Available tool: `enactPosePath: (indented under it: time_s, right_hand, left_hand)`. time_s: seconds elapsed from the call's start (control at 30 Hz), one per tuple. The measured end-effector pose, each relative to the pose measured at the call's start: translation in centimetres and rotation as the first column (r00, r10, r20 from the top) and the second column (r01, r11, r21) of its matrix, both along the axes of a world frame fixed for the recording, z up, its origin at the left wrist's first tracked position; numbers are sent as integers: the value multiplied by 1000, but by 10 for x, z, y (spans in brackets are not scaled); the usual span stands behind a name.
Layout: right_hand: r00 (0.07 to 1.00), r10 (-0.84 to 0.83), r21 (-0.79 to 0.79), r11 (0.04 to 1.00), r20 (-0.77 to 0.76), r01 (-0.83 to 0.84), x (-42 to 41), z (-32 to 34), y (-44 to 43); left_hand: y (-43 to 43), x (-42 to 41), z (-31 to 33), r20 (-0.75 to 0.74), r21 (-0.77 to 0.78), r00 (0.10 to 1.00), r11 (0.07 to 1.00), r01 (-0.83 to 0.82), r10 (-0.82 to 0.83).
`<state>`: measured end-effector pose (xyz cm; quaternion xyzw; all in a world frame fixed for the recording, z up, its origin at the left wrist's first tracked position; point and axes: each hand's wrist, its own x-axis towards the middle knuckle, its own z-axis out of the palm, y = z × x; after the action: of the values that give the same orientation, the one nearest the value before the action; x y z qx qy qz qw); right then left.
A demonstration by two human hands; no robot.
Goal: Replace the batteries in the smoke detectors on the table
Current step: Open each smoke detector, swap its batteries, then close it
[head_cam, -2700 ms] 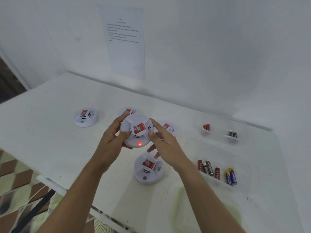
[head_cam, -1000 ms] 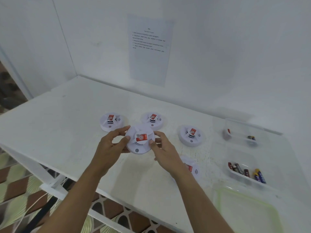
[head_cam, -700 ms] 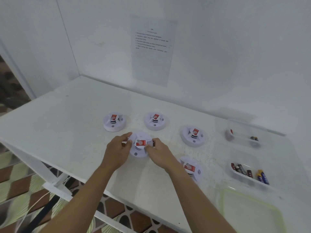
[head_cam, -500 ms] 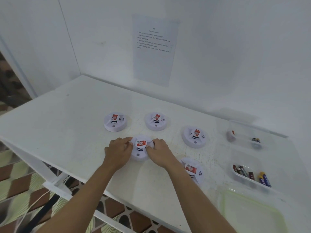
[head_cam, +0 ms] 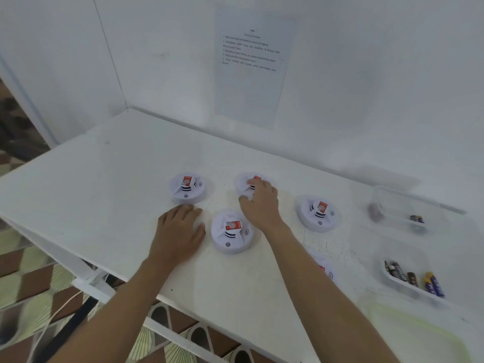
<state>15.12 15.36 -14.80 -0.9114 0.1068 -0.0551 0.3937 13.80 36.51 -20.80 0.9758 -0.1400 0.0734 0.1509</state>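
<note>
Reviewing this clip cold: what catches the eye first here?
Five white smoke detectors with red labels dot the white table; the right hand covers the back-middle detector, while the left hand lies flat beside the near-centre detector. At the right, clear trays hold loose batteries.
</note>
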Motion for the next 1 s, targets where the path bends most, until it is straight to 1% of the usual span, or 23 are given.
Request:
enactPosePath:
  time_s: [0.07,0.13,0.27,0.3,0.4,0.47,0.6,0.67,0.73,0.83,0.93,1.0]
  right_hand:
    - [1000,-28,-59,998,6,28,16,-6,1]
    - [998,-55,-145,988,-26,51,30,-12,1]
    - [979,-96,-288,957,-179,41,48,-23,-3]
    - [978,-106,-305,951,-182,46,50,-26,-4]
    - [985,-131,-300,949,-113,92,51,-33,-4]
    - [984,-154,-267,955,-89,125,51,-30,-4]
    - [977,-154,-200,972,-145,123,44,-13,-8]
    - [980,-158,-131,981,-118,142,34,-7,-11]
    - [986,-155,8,988,-56,156,20,0,-12]
    - [991,-131,218,967,3,128,-8,17,-15]
    - [994,-103,344,935,44,82,-41,28,-21]
    - [994,-87,439,897,67,49,-62,31,-24]
  left_hand:
    - [0,1,0,16,2,1000,1000,2,-2]
    - [1,1,-1,26,6,1000,1000,1,-1]
    - [1,3,-1,26,19,1000,1000,0,-1]
    - [0,4,-1,26,17,1000,1000,1,-2]
    - [1,5,-2,21,0,1000,1000,6,-6]
    - [1,5,-4,30,-9,1000,1000,6,-6]
    - [1,6,-6,62,-31,998,999,10,-8]
    - [1,6,-6,64,-44,998,999,7,-4]
    - [1,5,-6,70,-52,998,999,-2,6]
    - [3,4,-6,72,-68,997,998,7,-2]
    - [3,4,-2,42,-162,999,987,-16,23]
    - [1,2,3,44,-234,997,971,-46,58]
